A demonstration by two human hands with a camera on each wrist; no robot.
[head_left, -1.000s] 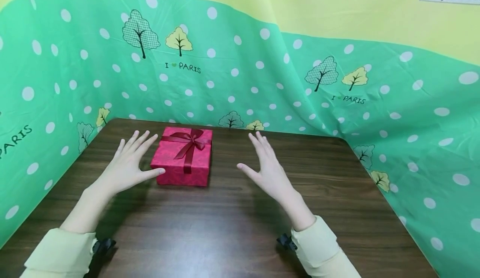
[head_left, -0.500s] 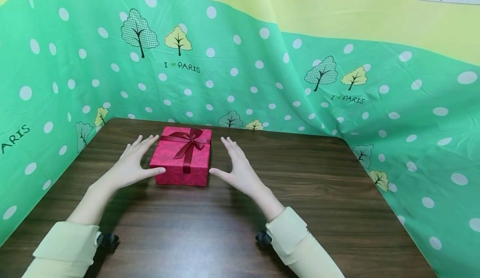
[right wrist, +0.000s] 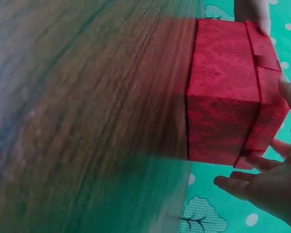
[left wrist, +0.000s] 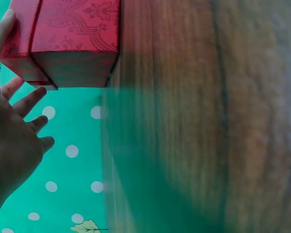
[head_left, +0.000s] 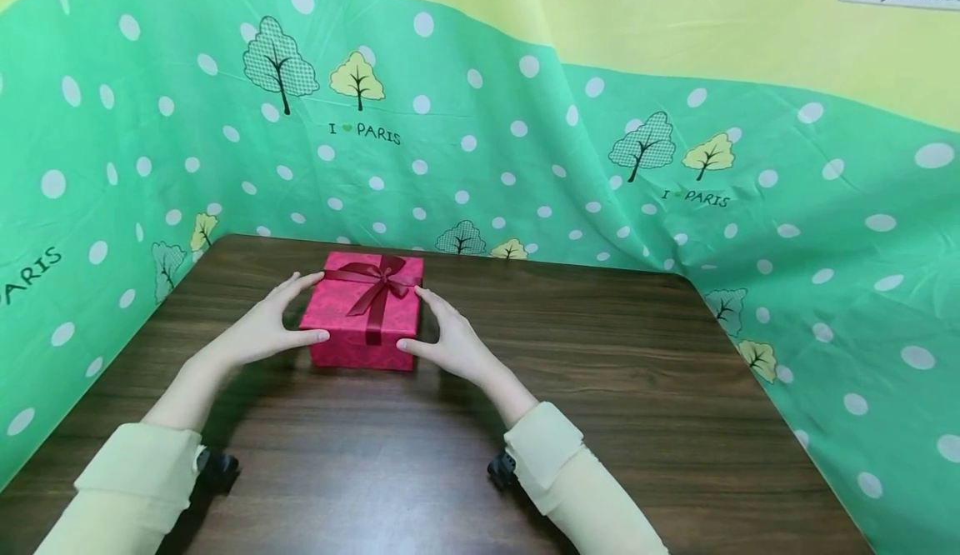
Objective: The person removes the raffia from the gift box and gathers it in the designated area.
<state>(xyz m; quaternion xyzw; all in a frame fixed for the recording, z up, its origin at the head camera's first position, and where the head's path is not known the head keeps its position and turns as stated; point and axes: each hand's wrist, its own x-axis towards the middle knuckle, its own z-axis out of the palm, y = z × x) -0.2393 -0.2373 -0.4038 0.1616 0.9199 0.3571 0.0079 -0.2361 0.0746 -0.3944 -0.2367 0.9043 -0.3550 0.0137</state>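
A red patterned gift box (head_left: 358, 348) with a dark red ribbon bow (head_left: 381, 282) on its lid sits toward the back left of the table. At its left side is my left hand (head_left: 258, 330), thumb on the front of the lid and fingertips at the lid's side. My right hand (head_left: 457, 340) mirrors it at the right front corner, its thumb at the front and fingers along the side. In the left wrist view the fingers (left wrist: 30, 101) are spread beside the lid. The right wrist view shows the fingers (right wrist: 233, 186) fairly straight, close to the lid (right wrist: 267, 114).
The dark wooden table (head_left: 645, 388) extends to the right and in front of the box. A green and yellow printed cloth (head_left: 495, 105) hangs behind and along both sides. Each wrist wears a small black device, such as the one (head_left: 501, 470) at the right cuff.
My right hand has moved left, from well apart to the box's right side. My left hand has drawn in slightly, its fingertips now at the lid. The box has stayed in place.
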